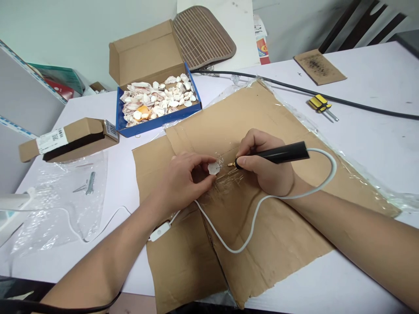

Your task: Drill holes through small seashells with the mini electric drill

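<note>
Between the thumb and fingers of my left hand (185, 181) is a small white seashell (214, 168), pinched just above the cardboard sheet (275, 235). My right hand (266, 168) grips a black pen-shaped mini drill (281, 153) with a brass-coloured tip. Its thin bit points left and meets the shell's right side; whether it has gone through cannot be made out. A white cable (235, 251) runs from the drill's back end over my right wrist, loops across the cardboard and leads to a small inline switch (159, 231) beside my left forearm.
A blue-edged box (157, 127) of shells stands at the back left, near an opened brown carton (87, 133). Plastic wrap (62, 209) lies left with a small grey tool (91, 183). Yellow-black screwdrivers (319, 104), a black cable (347, 102) and a cardboard piece (319, 67) are at the right.
</note>
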The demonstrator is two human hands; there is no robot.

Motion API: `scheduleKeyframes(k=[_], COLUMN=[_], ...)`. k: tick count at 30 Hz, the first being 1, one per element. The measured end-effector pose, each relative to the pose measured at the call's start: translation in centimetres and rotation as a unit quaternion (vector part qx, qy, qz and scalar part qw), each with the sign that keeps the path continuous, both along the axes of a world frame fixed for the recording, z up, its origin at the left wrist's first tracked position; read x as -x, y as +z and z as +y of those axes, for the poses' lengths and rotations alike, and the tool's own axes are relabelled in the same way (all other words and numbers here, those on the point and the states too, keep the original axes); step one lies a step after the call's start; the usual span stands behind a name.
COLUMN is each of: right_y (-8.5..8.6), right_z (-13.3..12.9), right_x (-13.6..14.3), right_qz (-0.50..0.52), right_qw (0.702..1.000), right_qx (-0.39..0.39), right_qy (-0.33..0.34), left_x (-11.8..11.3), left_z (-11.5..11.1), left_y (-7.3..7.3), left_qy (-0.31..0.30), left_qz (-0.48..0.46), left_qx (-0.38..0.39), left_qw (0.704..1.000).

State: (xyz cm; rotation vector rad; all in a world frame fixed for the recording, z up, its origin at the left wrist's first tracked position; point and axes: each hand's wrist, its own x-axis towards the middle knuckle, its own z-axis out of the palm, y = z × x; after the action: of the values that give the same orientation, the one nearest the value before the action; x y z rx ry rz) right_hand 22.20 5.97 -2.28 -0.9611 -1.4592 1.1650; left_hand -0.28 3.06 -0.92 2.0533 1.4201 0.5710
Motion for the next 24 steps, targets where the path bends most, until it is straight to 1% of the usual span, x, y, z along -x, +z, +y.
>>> scheduleKeyframes(k=[8, 12, 16, 18, 21, 22, 24], right_y=[0.3, 0.1, -0.5, -0.9, -1.5, -1.7, -1.8], right_z=[-0.4, -0.5, -0.5, -0.4, 0.0, 0.1, 0.2], right_x=[-0.1, -0.2, -0.3, -0.5, -0.6, -0.6, -0.4], right_qz=[-0.026, -0.012, 0.012, 0.057, 0.14, 0.153, 0.156], right_qw=[0.999, 0.999, 0.999, 0.998, 0.987, 0.984, 0.983], right_qx=[-0.017, -0.037, -0.029, -0.022, 0.001, 0.009, 0.028], right_qy=[0.01, 0.009, 0.02, -0.008, -0.074, -0.088, -0.094], left_x=[0.1, 0.0, 0.0, 0.1, 0.2, 0.3, 0.3], left_z=[-0.2, -0.2, -0.2, -0.2, -0.2, -0.2, -0.3], left_y=[0.1, 0.2, 0.2, 0.1, 0.0, 0.1, 0.2], left_qy=[-0.004, -0.003, 0.007, 0.009, -0.01, -0.018, -0.029], left_qz=[-0.003, 0.001, -0.01, -0.011, 0.0, 0.004, 0.01], left_qx=[-0.008, -0.008, 0.006, 0.006, -0.007, -0.008, -0.001], left_qw=[1.0, 1.0, 1.0, 1.0, 1.0, 1.0, 1.0])
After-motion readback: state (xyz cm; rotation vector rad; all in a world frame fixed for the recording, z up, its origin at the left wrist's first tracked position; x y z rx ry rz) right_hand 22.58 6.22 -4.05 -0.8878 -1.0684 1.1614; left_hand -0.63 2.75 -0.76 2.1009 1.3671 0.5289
